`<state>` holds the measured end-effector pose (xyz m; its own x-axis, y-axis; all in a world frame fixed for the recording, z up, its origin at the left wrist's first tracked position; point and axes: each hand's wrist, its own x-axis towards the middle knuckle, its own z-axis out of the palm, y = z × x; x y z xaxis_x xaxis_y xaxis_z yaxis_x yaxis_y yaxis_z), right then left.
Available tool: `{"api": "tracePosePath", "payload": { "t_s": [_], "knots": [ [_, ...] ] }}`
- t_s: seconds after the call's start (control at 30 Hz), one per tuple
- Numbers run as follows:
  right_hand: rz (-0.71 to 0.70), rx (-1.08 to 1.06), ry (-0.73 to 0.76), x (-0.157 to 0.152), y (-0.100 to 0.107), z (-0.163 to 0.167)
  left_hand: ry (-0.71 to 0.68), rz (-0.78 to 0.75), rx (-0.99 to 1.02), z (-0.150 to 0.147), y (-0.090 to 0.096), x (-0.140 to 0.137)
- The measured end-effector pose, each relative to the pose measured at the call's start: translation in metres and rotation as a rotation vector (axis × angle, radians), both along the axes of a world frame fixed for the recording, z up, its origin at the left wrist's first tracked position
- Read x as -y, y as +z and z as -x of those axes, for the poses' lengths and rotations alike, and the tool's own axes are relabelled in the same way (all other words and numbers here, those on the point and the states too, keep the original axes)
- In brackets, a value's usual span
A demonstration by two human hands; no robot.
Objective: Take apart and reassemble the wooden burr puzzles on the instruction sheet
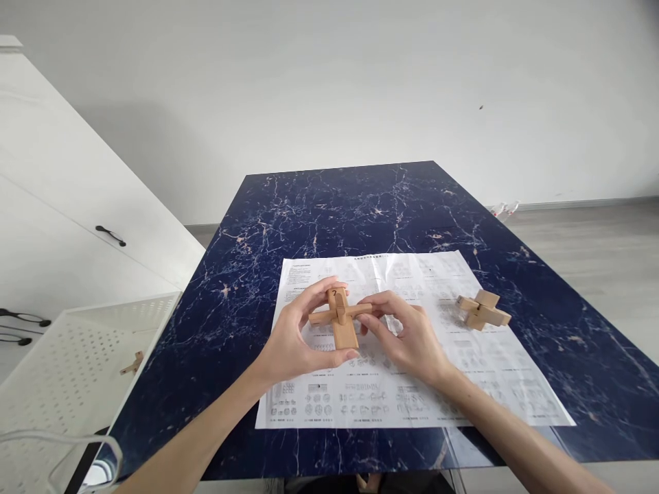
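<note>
A cross-shaped wooden burr puzzle [346, 336] is held above a printed paper sheet, with a dark mark like a "2" on its upper end. My left hand [296, 329] grips its long upright piece between thumb and fingers at the two ends. The fingertips of my right hand [404, 333] pinch the right end of the crossing piece. Beneath both hands lies the creased white instruction sheet [437, 405], covered in small diagrams and text. A second wooden burr puzzle [482, 311] rests on the sheet's right side, apart from my hands.
The sheet lies on a dark blue marble-patterned table [329, 213]. At left, a white perforated surface [72, 343] carries a small wooden piece [132, 363] and a white cable [56, 435]. A white cabinet [66, 178] stands behind it. Clear plastic [505, 210] shows beyond the table's right edge.
</note>
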<state>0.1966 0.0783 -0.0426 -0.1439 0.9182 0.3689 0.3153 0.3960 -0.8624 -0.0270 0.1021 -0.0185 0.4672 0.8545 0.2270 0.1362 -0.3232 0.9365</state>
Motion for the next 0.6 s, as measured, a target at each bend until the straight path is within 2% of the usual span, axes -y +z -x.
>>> {"api": "tracePosePath", "payload": {
  "t_s": [0.37, 0.6],
  "knots": [
    [0.039, -0.032, 0.027, -0.0006, 0.0015, -0.0025, -0.008, 0.015, 0.003, 0.0017, 0.0027, 0.0004],
    [0.098, -0.036, 0.079, -0.0004, 0.0021, -0.0032, 0.018, 0.121, 0.054, 0.0024, -0.0038, -0.005]
  ]
}}
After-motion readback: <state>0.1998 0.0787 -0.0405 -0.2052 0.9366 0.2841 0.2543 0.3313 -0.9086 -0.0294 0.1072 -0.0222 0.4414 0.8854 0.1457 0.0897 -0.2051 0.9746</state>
